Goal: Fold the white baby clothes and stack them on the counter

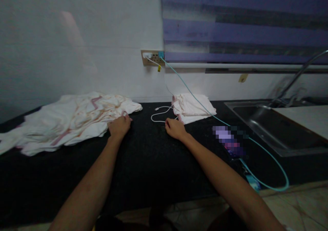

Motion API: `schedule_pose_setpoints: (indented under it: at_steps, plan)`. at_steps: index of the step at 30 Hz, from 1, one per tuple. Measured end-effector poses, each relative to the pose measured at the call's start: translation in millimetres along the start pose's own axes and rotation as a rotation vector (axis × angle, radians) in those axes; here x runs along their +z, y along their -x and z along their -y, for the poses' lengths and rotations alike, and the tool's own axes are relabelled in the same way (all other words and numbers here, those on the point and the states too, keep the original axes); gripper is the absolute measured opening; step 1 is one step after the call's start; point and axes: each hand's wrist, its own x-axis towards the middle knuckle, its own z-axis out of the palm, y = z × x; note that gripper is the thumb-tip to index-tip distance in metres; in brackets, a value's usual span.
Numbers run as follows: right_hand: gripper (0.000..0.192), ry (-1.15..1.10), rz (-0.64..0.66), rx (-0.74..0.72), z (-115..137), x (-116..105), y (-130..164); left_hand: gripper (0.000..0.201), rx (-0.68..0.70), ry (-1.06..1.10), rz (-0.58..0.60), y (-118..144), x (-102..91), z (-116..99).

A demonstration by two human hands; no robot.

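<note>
My left hand (119,126) rests on the edge of the loose white cloth (69,121). My fingers are curled onto it, but I cannot tell if I am pinching it. The cloth spreads long from my hand toward nine o'clock. My right hand (175,128) lies half curled and empty on the black counter (148,162), with the folded cloth (192,108) close at one o'clock.

two hands (119,126) (175,128), two cloths (66,120) (192,107), two cables (162,114) (266,152), one sink (269,126).
</note>
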Motion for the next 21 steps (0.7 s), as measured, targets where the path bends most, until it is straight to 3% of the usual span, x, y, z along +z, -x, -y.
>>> schedule_pose_setpoints:
  at_steps: [2,4,7,10,12,15,18,21]
  plan:
    - [0.027,-0.003,0.001,0.0,0,-1,0,0.061,0.008,0.014,-0.027,3,-4.9,-2]
    - [0.027,-0.007,0.0,-0.001,1,-1,1,0.053,0.075,0.064,-0.139,5,-8.2,-7]
    - [0.027,-0.007,-0.004,0.0,1,-2,1,0.041,0.323,0.189,-0.334,4,-4.9,-21]
    - [0.027,0.002,-0.006,0.0,1,-2,2,0.054,0.506,0.232,-0.277,-6,8.2,-35]
    - [0.028,0.008,-0.004,0.001,1,-2,1,0.071,0.459,0.214,-0.19,-15,17.4,-38]
    - [0.028,0.014,0.001,0.001,0,-1,0,0.083,0.214,0.184,-0.092,-26,25.0,-33]
    - [0.029,0.014,-0.003,-0.003,0,0,-2,0.065,0.079,0.097,0.019,-28,24.7,-26]
    - [0.029,0.015,-0.011,-0.006,1,0,-2,0.048,0.119,0.057,0.043,-21,17.3,-27]
